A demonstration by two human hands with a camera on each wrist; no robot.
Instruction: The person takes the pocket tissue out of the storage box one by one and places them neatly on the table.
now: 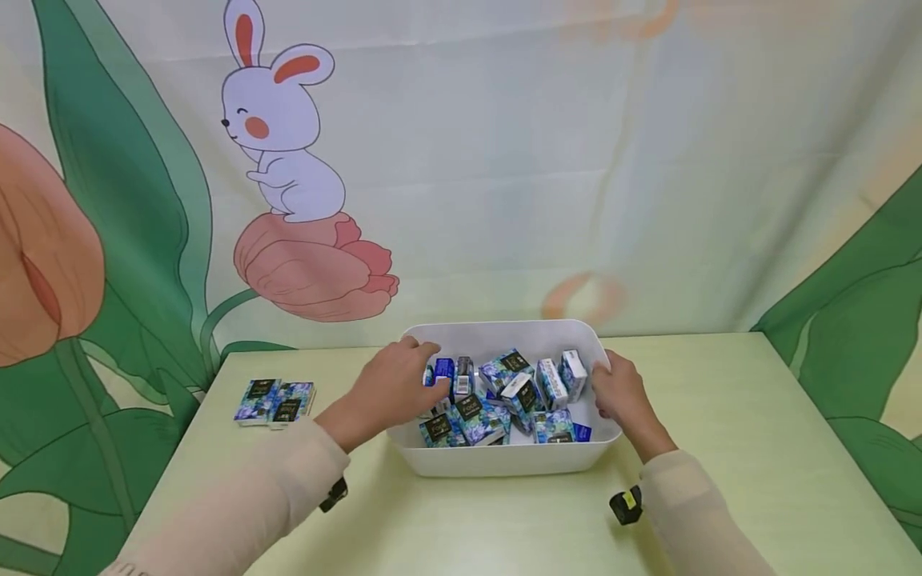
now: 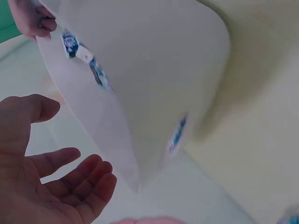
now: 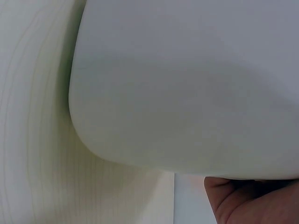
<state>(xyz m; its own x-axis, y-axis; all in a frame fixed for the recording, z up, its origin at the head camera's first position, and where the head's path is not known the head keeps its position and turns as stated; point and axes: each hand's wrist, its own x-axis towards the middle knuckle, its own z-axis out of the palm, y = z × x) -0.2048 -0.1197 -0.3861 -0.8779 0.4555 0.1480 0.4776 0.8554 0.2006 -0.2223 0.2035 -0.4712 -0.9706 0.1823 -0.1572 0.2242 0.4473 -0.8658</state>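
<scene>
A white plastic bin (image 1: 504, 462) stands on the table, holding several small blue floral packs (image 1: 468, 410) with dark labels, jumbled at different angles. At its right end my right hand (image 1: 625, 396) grips the rim; in the right wrist view that hand (image 3: 259, 203) is partly hidden by the bin wall (image 3: 187, 102). My left hand (image 1: 392, 388) is over the bin's left end. In the left wrist view, the fingers of this hand (image 2: 51, 163) are spread and loosely bent, with nothing between thumb and fingers, beside the bin's wall (image 2: 154, 70).
Two more floral packs (image 1: 274, 402) lie side by side at the table's left. The pale yellow table (image 1: 763, 448) meets a cloth backdrop (image 1: 490, 200) printed with a rabbit and flowers. A black wrist camera (image 1: 627, 506) hangs below the right sleeve.
</scene>
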